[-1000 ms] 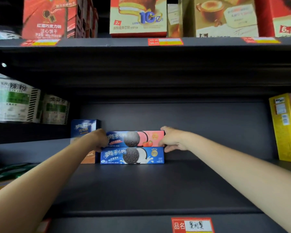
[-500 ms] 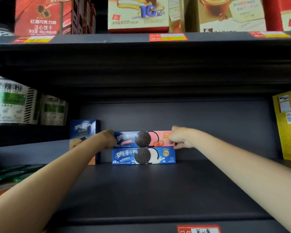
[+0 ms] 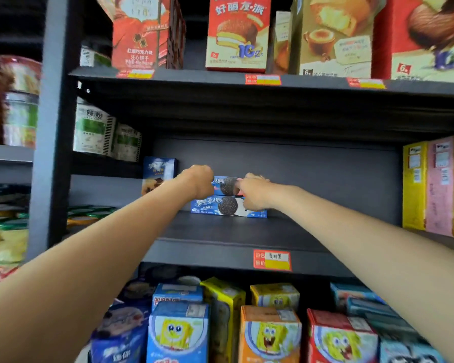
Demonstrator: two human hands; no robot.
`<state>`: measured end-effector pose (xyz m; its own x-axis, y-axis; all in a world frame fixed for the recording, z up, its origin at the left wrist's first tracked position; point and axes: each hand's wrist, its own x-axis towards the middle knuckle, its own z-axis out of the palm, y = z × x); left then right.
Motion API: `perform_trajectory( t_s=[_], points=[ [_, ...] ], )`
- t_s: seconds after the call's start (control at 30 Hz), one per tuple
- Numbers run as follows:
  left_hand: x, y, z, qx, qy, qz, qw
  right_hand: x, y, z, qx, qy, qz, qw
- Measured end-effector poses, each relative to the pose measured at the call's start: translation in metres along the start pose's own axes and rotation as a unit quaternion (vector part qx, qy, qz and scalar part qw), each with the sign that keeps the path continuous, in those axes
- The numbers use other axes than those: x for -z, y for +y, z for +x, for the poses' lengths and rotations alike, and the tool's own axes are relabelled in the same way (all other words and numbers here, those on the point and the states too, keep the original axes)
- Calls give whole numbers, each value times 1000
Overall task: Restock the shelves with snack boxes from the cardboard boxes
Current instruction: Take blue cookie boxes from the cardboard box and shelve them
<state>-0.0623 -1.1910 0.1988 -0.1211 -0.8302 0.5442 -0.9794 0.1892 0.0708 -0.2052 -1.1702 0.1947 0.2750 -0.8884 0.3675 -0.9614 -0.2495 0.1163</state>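
Two long blue cookie boxes lie stacked at the back of the dark middle shelf (image 3: 220, 231). The bottom cookie box (image 3: 212, 206) shows a black cookie and white cream. The top cookie box (image 3: 225, 186) shows only its middle between my hands. My left hand (image 3: 199, 180) is curled round its left end. My right hand (image 3: 253, 192) pinches its right part and hides the pink end, also overlapping the bottom box. An upright blue cookie box (image 3: 158, 172) stands just left of the stack.
Yellow and pink boxes (image 3: 435, 187) stand at the shelf's right end. Pie and biscuit boxes (image 3: 236, 35) fill the shelf above, cartoon snack boxes (image 3: 269, 334) the shelf below. A red price tag (image 3: 271, 260) is on the shelf edge. Packets sit on the left-hand shelving (image 3: 19, 119).
The view has pulled back, so the lower shelf and left shelving now show. My hands have drawn closer together over the top box, and the right one now covers its pink end.
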Motion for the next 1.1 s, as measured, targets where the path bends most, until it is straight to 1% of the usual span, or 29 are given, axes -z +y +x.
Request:
perform_trajectory(
  t_s=[0.07,0.13,0.2,0.27,0.3,0.37,0.43,0.53,0.6,0.63,0.7,0.77,0.8,0.87,0.93,1.0,1.1],
  points=[
    [9,4,-36,17,24,-24,999,0,-10,-26,36,27,10,999],
    [15,7,-79,33,70,-48,996,-3,-22,-54,67,92,79,990],
    [15,8,-126,39,118,-68,990,-11,-37,-90,98,149,139,974],
    [14,10,-173,20,137,-73,988,-22,-53,-133,132,163,152,966],
    [14,10,-193,3,133,-75,988,-27,-60,-154,150,153,143,966],
    [11,9,-230,-18,104,-76,992,-41,-76,-189,177,92,108,974],
    [3,2,-263,-6,69,-61,996,-53,-93,-214,182,38,66,980],
    [-6,-16,-297,18,16,-49,998,-61,-120,-235,175,-10,37,984],
    [0,-28,-307,25,-2,-29,999,-60,-138,-239,173,-41,0,984],
    [6,-34,-309,26,1,-24,999,-58,-147,-238,168,-43,-11,985],
    [21,-45,-308,24,14,-22,999,-51,-165,-232,150,-17,8,989],
    [26,-62,-319,26,23,-31,999,-54,-189,-231,130,14,71,989],
    [22,-71,-331,31,22,-37,999,-63,-202,-235,117,13,108,987],
    [0,-92,-362,50,-6,-52,997,-100,-227,-253,105,-15,149,983],
    [-43,-113,-410,77,-65,-77,992,-160,-252,-282,110,-75,140,981],
    [-102,-134,-470,124,-146,-105,976,-234,-274,-323,110,-167,130,971],
    [-208,-161,-570,190,-284,-119,932,-356,-302,-395,103,-323,163,927]
  ],
)
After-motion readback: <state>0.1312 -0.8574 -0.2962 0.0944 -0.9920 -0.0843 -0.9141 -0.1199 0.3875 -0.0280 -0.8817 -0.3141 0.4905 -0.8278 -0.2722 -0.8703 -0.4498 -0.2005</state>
